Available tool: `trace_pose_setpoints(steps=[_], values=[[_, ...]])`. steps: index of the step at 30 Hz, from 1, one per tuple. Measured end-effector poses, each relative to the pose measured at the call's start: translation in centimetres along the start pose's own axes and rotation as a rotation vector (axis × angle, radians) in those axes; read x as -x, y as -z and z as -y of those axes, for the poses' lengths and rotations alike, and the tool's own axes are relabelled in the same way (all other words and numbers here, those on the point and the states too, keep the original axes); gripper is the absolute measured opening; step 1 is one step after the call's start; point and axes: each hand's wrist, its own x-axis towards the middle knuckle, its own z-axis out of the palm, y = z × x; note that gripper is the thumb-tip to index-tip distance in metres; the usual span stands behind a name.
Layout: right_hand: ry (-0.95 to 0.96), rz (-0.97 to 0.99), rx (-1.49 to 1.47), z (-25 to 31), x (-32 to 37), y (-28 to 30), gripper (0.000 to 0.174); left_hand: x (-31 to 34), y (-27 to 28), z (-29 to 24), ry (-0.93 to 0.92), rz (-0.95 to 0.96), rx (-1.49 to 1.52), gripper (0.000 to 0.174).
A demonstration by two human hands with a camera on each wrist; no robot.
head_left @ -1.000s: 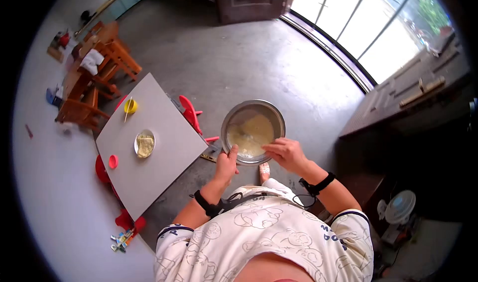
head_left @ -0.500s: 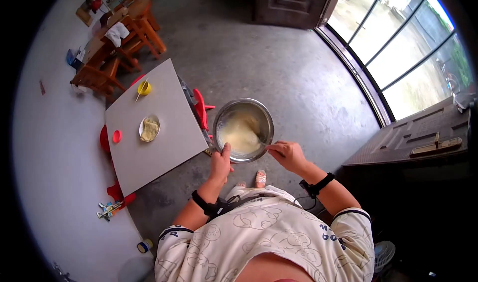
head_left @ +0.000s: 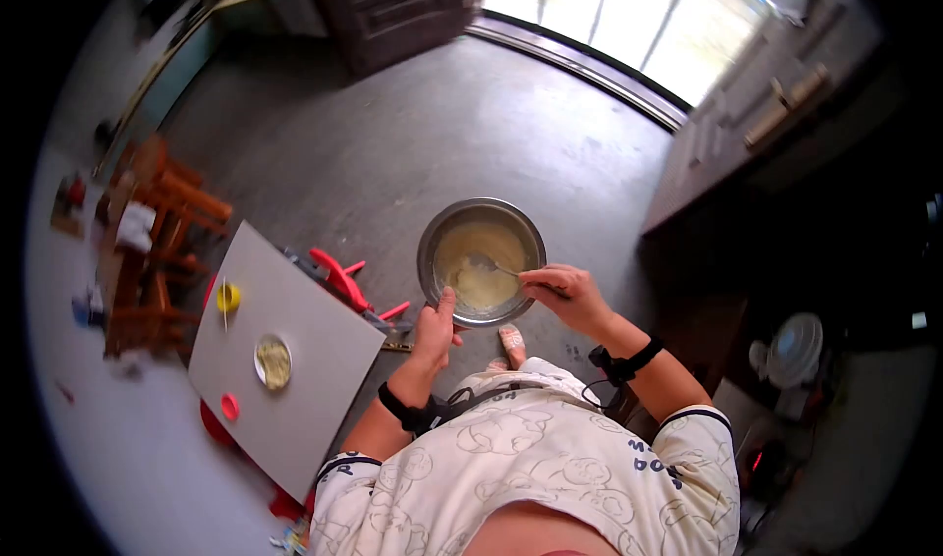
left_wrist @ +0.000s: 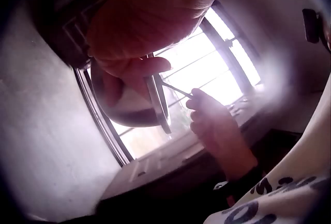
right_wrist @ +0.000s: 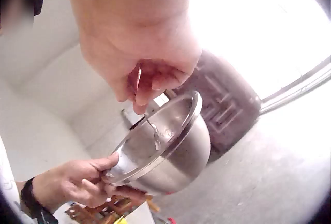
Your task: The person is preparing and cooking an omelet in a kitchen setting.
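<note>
Here, left hand (head_left: pixel 435 332) gripping steel bowl (head_left: pixel 480 260) rim, right hand (head_left: pixel 562 296) pinching spoon (head_left: pixel 491 264) in batter (head_left: pixel 478 273)

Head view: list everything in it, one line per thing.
metal bowl: one, silver, held over the floor
batter: one pool, pale yellow, in the bowl
spoon: one, metal, dipped in the batter
table: one, grey, left
plate: one, white, on the table
cup: one, yellow, table's far end
lid: one, pink, table's near edge
chairs: several, brown, far left
fan: one, white, right
left hand: one, grips bowl rim
right hand: one, pinches spoon
</note>
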Motion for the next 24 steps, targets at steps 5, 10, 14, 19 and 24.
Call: trace_pose_setpoints(steps=[5, 10, 14, 19, 24], values=[[-0.163, -0.237, 0.078, 1.4, 7.4, 2.1, 0.013, 0.6, -2.8, -0.1, 0.006, 0.295, -0.052, 0.048], [-0.416, -0.481, -0.158, 1.7, 17.1, 2.2, 0.013, 2.9, -7.5, 0.2, 0.115, 0.561, -0.143, 0.047], [-0.558, -0.896, -0.463, 2.9, 23.5, 1.9, 0.017, 5.3, -11.7, 1.6, 0.126, 0.725, -0.3, 0.042], [-0.569, -1.183, -0.367, 4.4, 32.4, 2.5, 0.02, 9.7, -18.2, 3.6, 0.143, 0.972, -0.408, 0.039], [-0.629, -1.409, -0.266, 4.9, 38.4, 4.2, 0.022, 12.1, -24.5, 5.4, 0.174, 1.08, -0.499, 0.039]])
